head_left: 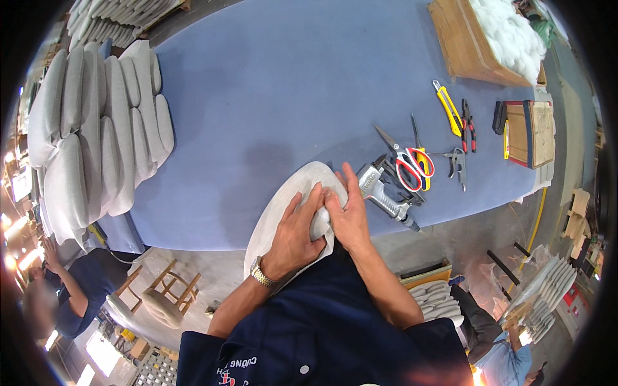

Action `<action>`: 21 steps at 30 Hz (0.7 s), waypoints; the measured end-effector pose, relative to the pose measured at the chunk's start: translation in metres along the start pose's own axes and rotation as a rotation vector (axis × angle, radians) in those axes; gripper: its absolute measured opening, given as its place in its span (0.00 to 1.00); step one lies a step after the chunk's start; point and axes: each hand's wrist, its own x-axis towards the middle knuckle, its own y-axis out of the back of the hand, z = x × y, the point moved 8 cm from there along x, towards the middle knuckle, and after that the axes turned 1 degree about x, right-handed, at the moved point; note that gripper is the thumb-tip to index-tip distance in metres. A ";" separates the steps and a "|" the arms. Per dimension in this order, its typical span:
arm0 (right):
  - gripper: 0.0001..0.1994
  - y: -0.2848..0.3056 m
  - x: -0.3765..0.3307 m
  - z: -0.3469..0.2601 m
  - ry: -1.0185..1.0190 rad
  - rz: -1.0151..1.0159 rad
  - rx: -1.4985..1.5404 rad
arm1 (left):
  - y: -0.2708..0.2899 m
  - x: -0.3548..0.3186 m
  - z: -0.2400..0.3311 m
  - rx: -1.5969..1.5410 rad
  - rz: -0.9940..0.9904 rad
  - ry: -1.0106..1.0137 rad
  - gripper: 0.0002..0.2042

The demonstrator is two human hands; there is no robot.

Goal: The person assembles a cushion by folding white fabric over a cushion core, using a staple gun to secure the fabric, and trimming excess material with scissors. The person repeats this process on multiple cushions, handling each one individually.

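Note:
A light grey fabric seat cushion (pixel 277 209) is tilted up against my body at the table's near edge. My left hand (pixel 293 235), with a watch on its wrist, grips the cushion, its fingers laid over the fabric. From the right side my right hand (pixel 349 219) holds the cushion's edge, its thumb close to the left fingertips. Between the hands shows a whiter patch (pixel 320 223); whether it is wadding or folded cloth I cannot tell. Just right of my right hand lies a silver air staple gun (pixel 381 193).
Red-handled scissors (pixel 412 168), a screwdriver (pixel 423 168), a blow gun (pixel 458 166), a yellow cutter (pixel 447 109) and pliers (pixel 468 128) lie at right on the blue table (pixel 290 83). Beyond stands a box of white stuffing (pixel 473 45). Cushions (pixel 96 135) are stacked left. Two people work nearby.

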 end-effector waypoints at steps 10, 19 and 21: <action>0.43 -0.007 -0.053 -0.065 0.512 -0.006 -0.537 | 0.022 0.010 -0.016 -0.105 0.005 0.030 0.37; 0.11 0.008 -0.060 -0.050 0.590 0.168 -0.429 | 0.024 0.006 -0.005 -0.061 0.090 -0.059 0.32; 0.08 0.012 -0.056 -0.041 0.521 0.154 -0.290 | 0.026 0.004 -0.004 -0.066 0.118 -0.070 0.31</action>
